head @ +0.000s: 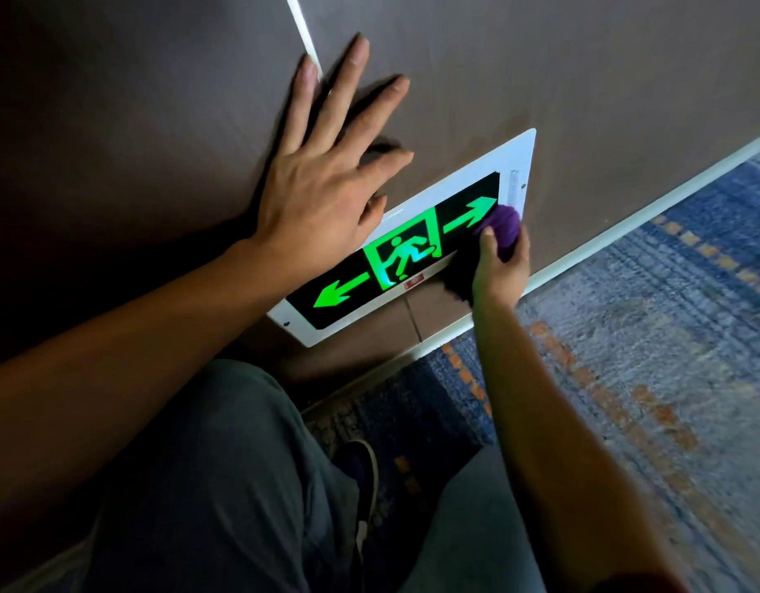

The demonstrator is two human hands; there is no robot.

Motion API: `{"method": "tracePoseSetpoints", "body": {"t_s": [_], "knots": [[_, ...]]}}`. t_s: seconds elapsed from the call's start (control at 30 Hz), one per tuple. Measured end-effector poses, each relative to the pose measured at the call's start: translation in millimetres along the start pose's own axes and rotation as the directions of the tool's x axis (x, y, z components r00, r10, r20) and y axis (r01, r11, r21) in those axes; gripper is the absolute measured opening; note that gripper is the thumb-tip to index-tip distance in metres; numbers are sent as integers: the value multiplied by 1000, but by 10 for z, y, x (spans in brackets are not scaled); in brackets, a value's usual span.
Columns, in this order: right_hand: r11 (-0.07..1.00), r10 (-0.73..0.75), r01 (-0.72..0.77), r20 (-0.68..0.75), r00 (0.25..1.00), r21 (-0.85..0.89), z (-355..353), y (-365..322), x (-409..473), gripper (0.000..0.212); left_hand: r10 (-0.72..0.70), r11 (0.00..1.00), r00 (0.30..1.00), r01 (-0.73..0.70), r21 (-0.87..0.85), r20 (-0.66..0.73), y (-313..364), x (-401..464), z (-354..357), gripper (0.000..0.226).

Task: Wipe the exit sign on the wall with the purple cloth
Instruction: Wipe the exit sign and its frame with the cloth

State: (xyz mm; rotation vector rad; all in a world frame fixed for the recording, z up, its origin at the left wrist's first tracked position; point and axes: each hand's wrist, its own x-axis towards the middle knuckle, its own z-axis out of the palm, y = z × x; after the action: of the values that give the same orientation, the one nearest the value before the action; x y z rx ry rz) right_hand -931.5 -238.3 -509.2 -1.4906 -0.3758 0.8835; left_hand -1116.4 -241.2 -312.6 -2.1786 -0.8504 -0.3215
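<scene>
Down low by the floor here: exit sign is mounted near the bottom of the brown wall, white frame, black panel w/ a lit green running figure in the middle and a green arrow pointing off to each side. Right hand is wrapped round the purple cloth, bunched up, thumb on one side & fingers curled on the other, pressing it onto the sign's right end, right at the tip of the right arrow and touching the white frame edge. More of the cloth hangs dark below the hand, over the lower frame. Left hand is flat on the wall, fingers spread wide, palm just above the sign's upper-left edge, thumb tip at the frame. Person's crouched: grey trousers fill the lower view, a dark shoe w/ a pale sole on the blue patterned carpet. White skirting strip runs along the wall base, just beside the sign's right corner.
</scene>
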Motion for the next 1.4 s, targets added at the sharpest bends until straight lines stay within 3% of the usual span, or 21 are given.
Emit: {"method": "tracePoseSetpoints", "body": {"t_s": [0.4,0.67,0.9,1.1,1.27,1.4], "knots": [[965,-61,91,126,990,-248,554,530,-1481,74,-23,999,999,24,-34,22,58,-16,-23,41],[969,5,50,222,975,-242,639,741,-1844,76,-39,997,999,40,-70,8,-28,-79,-33,41],[963,-79,156,323,943,-219,519,793,-1973,68,-24,996,999,20,-86,-47,-44,-154,-24,37],[977,-141,158,122,983,-144,67,339,-1209,57,-15,997,996,8,-82,-82,-68,-169,56,39],[962,-251,238,-93,963,-130,-229,-243,-301,52,-19,998,998,15,-64,-56,-48,-172,52,40],[938,-336,323,-101,936,-125,-209,-501,-19,55,-15,998,999,12,-54,-49,-46,-188,48,37]]}}
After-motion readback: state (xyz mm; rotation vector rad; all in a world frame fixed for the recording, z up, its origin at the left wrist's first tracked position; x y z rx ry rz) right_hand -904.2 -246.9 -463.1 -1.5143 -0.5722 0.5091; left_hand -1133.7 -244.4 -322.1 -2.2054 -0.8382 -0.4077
